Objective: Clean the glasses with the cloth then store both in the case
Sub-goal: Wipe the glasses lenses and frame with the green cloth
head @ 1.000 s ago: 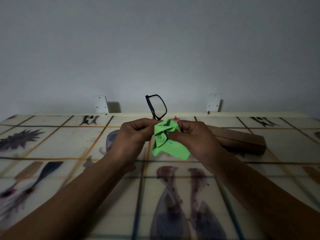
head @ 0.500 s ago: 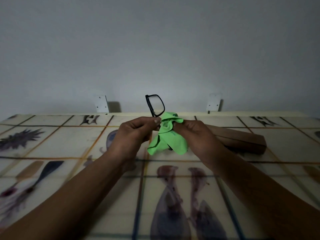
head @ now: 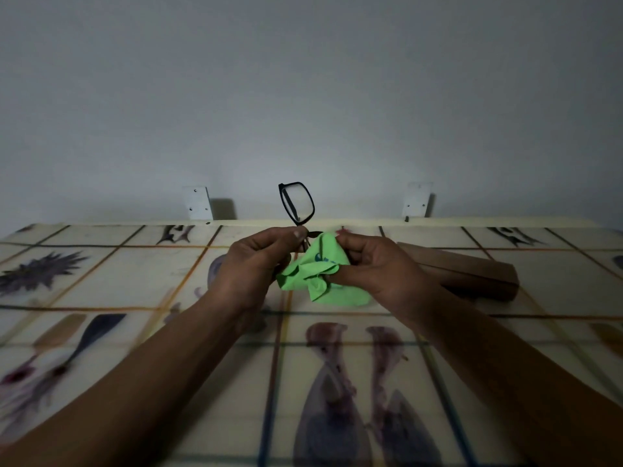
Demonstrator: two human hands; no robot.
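Black-framed glasses [head: 297, 204] stand on end above the table, one lens sticking up past my fingers. My left hand [head: 251, 264] grips them at the bridge. The lower lens is hidden inside a bright green cloth [head: 315, 274], which my right hand [head: 374, 267] pinches around it. A brown case [head: 472, 273] lies on the table just right of my right hand; it looks shut.
The table [head: 101, 281] is covered with a cream cloth printed with grid lines and purple figures. Its far edge meets a grey wall, where two white brackets [head: 198, 202] [head: 418, 200] are fixed.
The green cloth has shifted in my right hand and hangs more spread out, lower and to the right. The glasses have tilted slightly; both hands stay in the same place.
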